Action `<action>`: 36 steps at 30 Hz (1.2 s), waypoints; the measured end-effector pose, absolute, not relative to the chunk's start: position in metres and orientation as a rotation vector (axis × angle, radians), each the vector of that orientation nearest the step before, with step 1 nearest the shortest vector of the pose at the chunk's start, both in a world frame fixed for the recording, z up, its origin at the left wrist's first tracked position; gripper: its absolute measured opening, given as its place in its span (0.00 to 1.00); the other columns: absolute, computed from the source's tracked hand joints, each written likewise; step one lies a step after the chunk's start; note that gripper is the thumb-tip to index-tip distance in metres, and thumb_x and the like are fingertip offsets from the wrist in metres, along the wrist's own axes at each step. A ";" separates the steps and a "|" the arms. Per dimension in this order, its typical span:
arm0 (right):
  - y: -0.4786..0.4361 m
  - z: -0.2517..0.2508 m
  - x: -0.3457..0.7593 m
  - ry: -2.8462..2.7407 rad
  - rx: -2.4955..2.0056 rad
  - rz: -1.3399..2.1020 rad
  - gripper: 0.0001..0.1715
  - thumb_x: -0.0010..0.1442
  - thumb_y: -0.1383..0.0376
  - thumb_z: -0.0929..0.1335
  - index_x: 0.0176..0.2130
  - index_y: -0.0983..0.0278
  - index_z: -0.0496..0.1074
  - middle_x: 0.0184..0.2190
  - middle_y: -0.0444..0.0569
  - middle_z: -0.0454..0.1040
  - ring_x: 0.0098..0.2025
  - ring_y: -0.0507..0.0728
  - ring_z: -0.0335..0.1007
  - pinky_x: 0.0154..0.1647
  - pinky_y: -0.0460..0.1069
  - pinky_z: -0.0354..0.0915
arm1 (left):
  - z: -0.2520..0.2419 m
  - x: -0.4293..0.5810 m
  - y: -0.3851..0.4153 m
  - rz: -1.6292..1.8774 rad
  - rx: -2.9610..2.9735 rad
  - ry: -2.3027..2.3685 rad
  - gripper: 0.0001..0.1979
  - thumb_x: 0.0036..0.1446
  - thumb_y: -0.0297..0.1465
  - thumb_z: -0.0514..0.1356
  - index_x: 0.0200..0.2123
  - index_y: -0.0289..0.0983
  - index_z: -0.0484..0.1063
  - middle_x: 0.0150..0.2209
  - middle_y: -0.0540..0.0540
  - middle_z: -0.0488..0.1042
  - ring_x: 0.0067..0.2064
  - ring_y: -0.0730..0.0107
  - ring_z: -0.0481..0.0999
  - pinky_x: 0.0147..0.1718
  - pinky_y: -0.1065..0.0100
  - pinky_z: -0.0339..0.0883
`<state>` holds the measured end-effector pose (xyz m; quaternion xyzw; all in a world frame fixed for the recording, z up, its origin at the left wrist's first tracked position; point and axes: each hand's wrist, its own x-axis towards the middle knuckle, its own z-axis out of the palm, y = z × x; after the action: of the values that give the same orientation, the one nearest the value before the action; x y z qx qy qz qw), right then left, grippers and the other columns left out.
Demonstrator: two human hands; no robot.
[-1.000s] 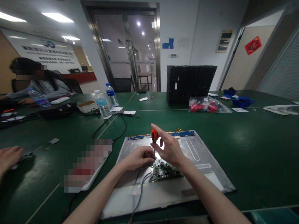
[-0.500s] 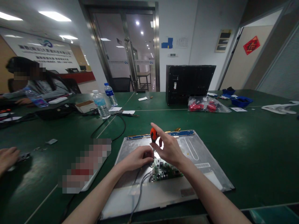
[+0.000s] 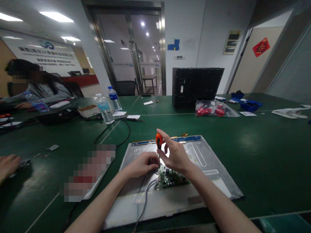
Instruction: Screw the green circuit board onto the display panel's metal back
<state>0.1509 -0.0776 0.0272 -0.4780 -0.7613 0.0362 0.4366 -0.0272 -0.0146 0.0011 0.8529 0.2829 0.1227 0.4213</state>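
A silver metal panel lies flat on the green table in front of me. A small green circuit board sits on it, with grey cables running toward me. My right hand grips a screwdriver with an orange and black handle, held upright with its tip down at the board's left corner. My left hand is curled beside the screwdriver's tip, fingers pinched at the board's edge; what they hold is hidden.
A black monitor shell stands at the back, with a plastic bag of red parts beside it. Two water bottles and black cables lie to the left. Another person's hand rests at the far left edge; a person sits beyond.
My right hand's fingers have shifted slightly on the screwdriver handle, as if twisting it. My left hand stays at the tip.
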 end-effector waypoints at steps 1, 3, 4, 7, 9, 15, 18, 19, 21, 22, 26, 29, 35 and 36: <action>-0.077 0.027 0.151 -1.891 -1.185 0.088 0.43 0.57 0.69 0.66 0.66 0.58 0.48 0.37 0.46 0.76 0.26 0.52 0.69 0.31 0.49 0.66 | 0.002 -0.027 -0.015 0.309 2.137 0.710 0.01 0.49 0.26 0.58 0.28 0.35 0.69 0.24 0.52 0.68 0.28 0.71 0.66 0.28 0.71 0.60; -0.077 0.027 0.150 -1.886 -1.179 0.085 0.42 0.57 0.69 0.66 0.66 0.57 0.48 0.38 0.46 0.75 0.26 0.52 0.69 0.30 0.48 0.66 | 0.003 -0.027 -0.015 0.314 2.136 0.720 0.02 0.48 0.25 0.58 0.28 0.36 0.70 0.24 0.52 0.68 0.27 0.71 0.66 0.28 0.71 0.60; -0.077 0.026 0.150 -1.883 -1.178 0.081 0.42 0.57 0.69 0.66 0.66 0.57 0.48 0.39 0.46 0.75 0.26 0.52 0.68 0.30 0.48 0.66 | 0.003 -0.027 -0.015 0.316 2.135 0.725 0.03 0.48 0.25 0.58 0.29 0.36 0.70 0.24 0.53 0.68 0.27 0.71 0.66 0.28 0.71 0.60; -0.076 0.026 0.149 -1.877 -1.187 0.054 0.43 0.57 0.68 0.67 0.66 0.57 0.47 0.38 0.46 0.75 0.26 0.52 0.68 0.28 0.48 0.64 | 0.004 -0.026 -0.016 0.323 2.137 0.717 0.03 0.48 0.25 0.58 0.29 0.36 0.70 0.24 0.53 0.68 0.28 0.71 0.67 0.28 0.71 0.61; -0.076 0.026 0.149 -1.881 -1.182 0.037 0.43 0.57 0.68 0.68 0.65 0.57 0.47 0.38 0.46 0.75 0.26 0.52 0.67 0.28 0.48 0.64 | 0.004 -0.026 -0.016 0.323 2.138 0.706 0.03 0.48 0.25 0.58 0.29 0.36 0.70 0.24 0.53 0.68 0.28 0.71 0.67 0.28 0.71 0.61; -0.078 0.027 0.149 -1.882 -1.151 0.083 0.41 0.56 0.69 0.66 0.64 0.58 0.49 0.37 0.46 0.74 0.26 0.52 0.69 0.28 0.48 0.63 | 0.000 -0.027 -0.014 0.339 2.128 0.704 0.02 0.49 0.26 0.58 0.29 0.36 0.69 0.24 0.53 0.67 0.27 0.72 0.66 0.27 0.71 0.60; -0.078 0.027 0.149 -1.845 -1.130 0.131 0.40 0.56 0.70 0.66 0.64 0.58 0.49 0.35 0.44 0.74 0.26 0.51 0.69 0.29 0.47 0.64 | 0.001 -0.028 -0.014 0.352 2.143 0.714 0.03 0.48 0.26 0.58 0.30 0.35 0.70 0.25 0.52 0.68 0.27 0.72 0.66 0.28 0.71 0.60; -0.078 0.027 0.150 -1.827 -1.113 0.148 0.40 0.56 0.70 0.66 0.63 0.58 0.49 0.35 0.44 0.74 0.26 0.51 0.69 0.29 0.47 0.64 | 0.002 -0.028 -0.014 0.349 2.150 0.718 0.04 0.48 0.26 0.58 0.30 0.35 0.71 0.25 0.52 0.69 0.27 0.71 0.67 0.28 0.70 0.61; -0.078 0.028 0.151 -1.777 -1.085 0.166 0.38 0.56 0.69 0.66 0.63 0.59 0.50 0.33 0.43 0.73 0.25 0.50 0.68 0.28 0.46 0.63 | 0.004 -0.028 -0.014 0.334 2.163 0.728 0.05 0.48 0.26 0.58 0.31 0.35 0.72 0.26 0.51 0.71 0.28 0.70 0.68 0.30 0.70 0.62; -0.078 0.029 0.152 -1.752 -1.085 0.168 0.37 0.57 0.69 0.66 0.63 0.59 0.50 0.32 0.43 0.73 0.24 0.50 0.67 0.27 0.45 0.63 | 0.005 -0.028 -0.014 0.326 2.168 0.737 0.05 0.48 0.26 0.58 0.31 0.35 0.72 0.26 0.51 0.71 0.29 0.70 0.69 0.30 0.70 0.62; -0.078 0.031 0.155 -1.686 -1.131 0.144 0.36 0.58 0.67 0.66 0.62 0.60 0.52 0.28 0.41 0.71 0.23 0.50 0.65 0.25 0.45 0.62 | 0.008 -0.029 -0.014 0.319 2.167 0.776 0.04 0.50 0.29 0.58 0.30 0.35 0.73 0.25 0.51 0.71 0.28 0.70 0.68 0.29 0.70 0.61; -0.077 0.031 0.156 -1.687 -1.140 0.143 0.38 0.58 0.67 0.66 0.64 0.60 0.52 0.27 0.41 0.71 0.22 0.50 0.65 0.25 0.45 0.62 | 0.007 -0.030 -0.013 0.321 2.159 0.768 0.04 0.50 0.29 0.59 0.30 0.35 0.73 0.26 0.51 0.72 0.28 0.70 0.69 0.29 0.70 0.61; -0.078 0.031 0.154 -1.755 -1.174 0.191 0.46 0.55 0.67 0.67 0.67 0.61 0.46 0.28 0.42 0.73 0.24 0.52 0.67 0.28 0.47 0.63 | 0.004 -0.030 -0.011 0.300 2.139 0.724 0.05 0.50 0.28 0.59 0.31 0.35 0.74 0.27 0.50 0.73 0.29 0.69 0.70 0.31 0.70 0.63; -0.078 0.030 0.153 -1.768 -1.183 0.194 0.47 0.55 0.68 0.67 0.67 0.61 0.45 0.28 0.42 0.73 0.24 0.52 0.67 0.29 0.48 0.63 | 0.004 -0.030 -0.011 0.298 2.138 0.723 0.05 0.50 0.27 0.59 0.31 0.35 0.74 0.27 0.50 0.73 0.29 0.69 0.70 0.31 0.70 0.63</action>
<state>0.1532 -0.0775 0.0304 -0.4852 -0.7252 0.0795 0.4820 -0.0297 -0.0112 0.0035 0.8526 0.2883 0.1190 0.4193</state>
